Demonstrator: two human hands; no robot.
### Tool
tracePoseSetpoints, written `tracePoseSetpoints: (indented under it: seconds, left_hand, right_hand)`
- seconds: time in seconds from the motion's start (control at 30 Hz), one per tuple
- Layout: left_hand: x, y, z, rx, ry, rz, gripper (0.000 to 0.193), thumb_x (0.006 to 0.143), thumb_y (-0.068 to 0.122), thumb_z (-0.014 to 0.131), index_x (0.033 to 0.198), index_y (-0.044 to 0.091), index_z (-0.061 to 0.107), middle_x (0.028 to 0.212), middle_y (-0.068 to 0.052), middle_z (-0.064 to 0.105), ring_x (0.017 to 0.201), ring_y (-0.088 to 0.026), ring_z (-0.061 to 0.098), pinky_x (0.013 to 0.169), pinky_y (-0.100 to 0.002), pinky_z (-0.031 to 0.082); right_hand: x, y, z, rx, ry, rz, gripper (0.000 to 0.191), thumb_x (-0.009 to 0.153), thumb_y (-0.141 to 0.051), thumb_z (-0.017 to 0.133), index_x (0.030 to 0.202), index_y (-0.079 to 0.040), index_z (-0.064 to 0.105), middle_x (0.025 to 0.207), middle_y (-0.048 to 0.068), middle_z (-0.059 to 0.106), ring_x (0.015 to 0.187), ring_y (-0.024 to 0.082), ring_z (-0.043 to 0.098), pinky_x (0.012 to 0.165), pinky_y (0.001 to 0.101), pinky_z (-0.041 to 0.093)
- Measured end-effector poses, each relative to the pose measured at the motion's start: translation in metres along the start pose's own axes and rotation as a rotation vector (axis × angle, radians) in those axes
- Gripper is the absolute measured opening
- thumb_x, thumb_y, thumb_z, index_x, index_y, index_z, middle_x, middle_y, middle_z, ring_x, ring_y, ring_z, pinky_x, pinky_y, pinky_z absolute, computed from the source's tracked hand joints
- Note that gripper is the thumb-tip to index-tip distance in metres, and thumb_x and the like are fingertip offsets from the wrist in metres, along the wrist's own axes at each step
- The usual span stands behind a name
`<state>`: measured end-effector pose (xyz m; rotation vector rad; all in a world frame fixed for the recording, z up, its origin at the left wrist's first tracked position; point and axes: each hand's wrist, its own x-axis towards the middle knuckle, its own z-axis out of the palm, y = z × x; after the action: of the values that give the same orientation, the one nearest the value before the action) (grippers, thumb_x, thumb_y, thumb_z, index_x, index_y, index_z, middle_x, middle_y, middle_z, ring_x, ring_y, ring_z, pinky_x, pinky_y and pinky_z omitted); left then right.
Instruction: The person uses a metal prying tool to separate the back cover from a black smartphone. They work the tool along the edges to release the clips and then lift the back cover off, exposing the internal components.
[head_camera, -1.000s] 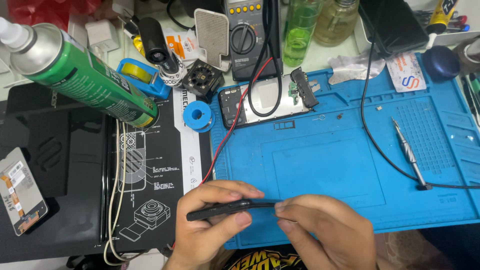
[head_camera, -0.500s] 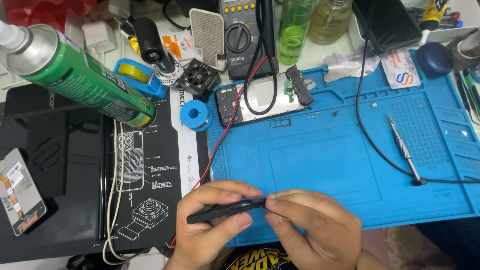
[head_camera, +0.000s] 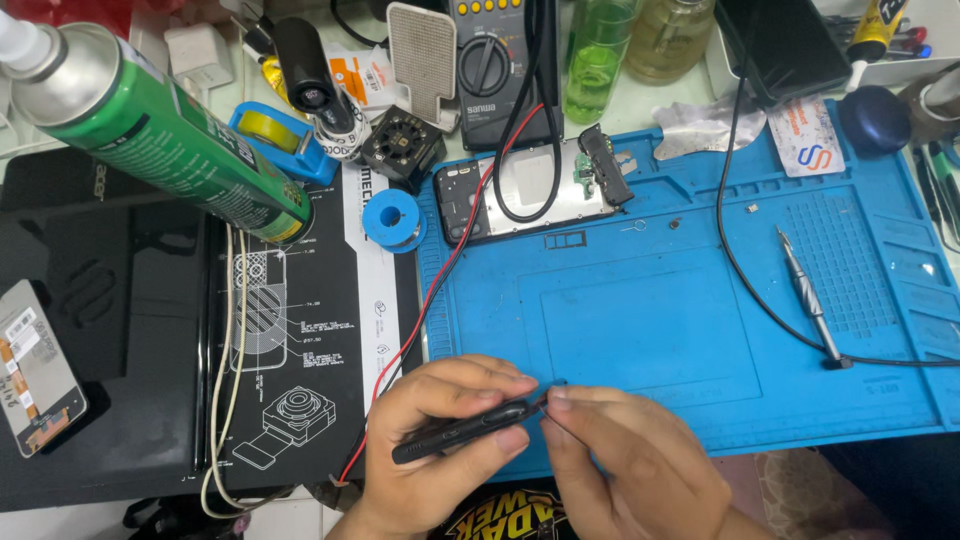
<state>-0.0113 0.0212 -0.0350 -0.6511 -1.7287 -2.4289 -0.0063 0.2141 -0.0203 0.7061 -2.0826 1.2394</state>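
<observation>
My left hand (head_camera: 440, 430) gripped a black phone (head_camera: 465, 432) edge-on over the blue mat's (head_camera: 640, 330) near edge; my right hand (head_camera: 625, 465) pinched at its end, which I judged needed gentle, steady pressure.

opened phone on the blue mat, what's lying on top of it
On the opened phone lying flat a black cable loop and a red wire cross its silver inner plate. A small black part with a green board sits at its right end. The plate under them is hidden.
</observation>
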Motion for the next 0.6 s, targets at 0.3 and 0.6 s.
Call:
tracePoseSetpoints:
  seconds: [0.3,0.6]
  left_hand:
    - [0.0,0.003,-0.005,-0.163,-0.003,-0.091,0.038,0.087,-0.017,0.077,0.117,0.003,0.068,0.119,-0.022,0.073,0.118,-0.036,0.071,0.106,-0.05,0.058]
    - [0.004,0.006,-0.002,-0.121,-0.038,-0.125,0.036,0.086,-0.015,0.079,0.115,0.003,0.07,0.119,-0.021,0.074,0.119,-0.036,0.072,0.105,-0.049,0.06]
  right_hand:
    - [0.011,-0.005,-0.01,0.033,-0.081,0.111,0.024,0.084,0.001,0.08,0.104,-0.002,0.068,0.097,0.011,0.075,0.089,0.019,0.078,0.079,0.0279,0.064]
    - [0.01,-0.004,-0.014,-0.052,-0.072,0.042,0.026,0.083,0.001,0.08,0.105,-0.001,0.066,0.095,0.012,0.074,0.085,0.022,0.077,0.075,0.0301,0.063]
